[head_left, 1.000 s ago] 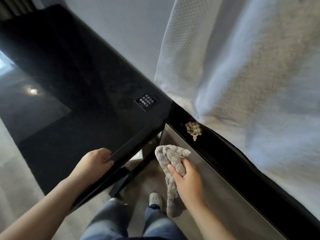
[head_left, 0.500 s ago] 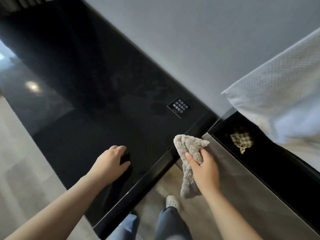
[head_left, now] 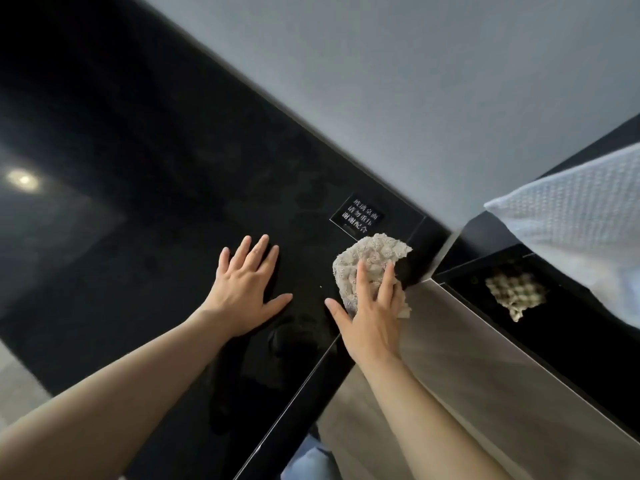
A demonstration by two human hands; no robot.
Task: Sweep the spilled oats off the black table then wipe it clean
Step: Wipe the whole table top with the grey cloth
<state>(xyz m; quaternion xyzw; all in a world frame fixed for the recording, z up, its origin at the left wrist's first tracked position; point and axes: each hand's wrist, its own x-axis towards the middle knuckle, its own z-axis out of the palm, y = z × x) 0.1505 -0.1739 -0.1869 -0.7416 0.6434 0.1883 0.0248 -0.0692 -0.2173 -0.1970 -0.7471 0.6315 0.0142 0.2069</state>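
The glossy black table (head_left: 145,209) fills the left and middle of the head view. My left hand (head_left: 247,289) lies flat on its surface with fingers spread and straight. My right hand (head_left: 370,306) presses a crumpled beige cloth (head_left: 367,261) down on the table near its right corner, fingers stretched over the cloth. A tiny pale speck (head_left: 320,286) lies on the table between my hands. No heap of oats shows on the table.
A small label with white characters (head_left: 358,216) sticks to the table just beyond the cloth. A grey wall runs behind. To the right stand a brushed-metal panel (head_left: 485,375), a dark shelf holding a waffle-textured pale cloth (head_left: 516,292), and a white hanging towel (head_left: 581,220).
My right hand brought the cloth from beside the table's edge onto the tabletop and flattened over it. My left hand moved forward and spread flat. The view shifted left.
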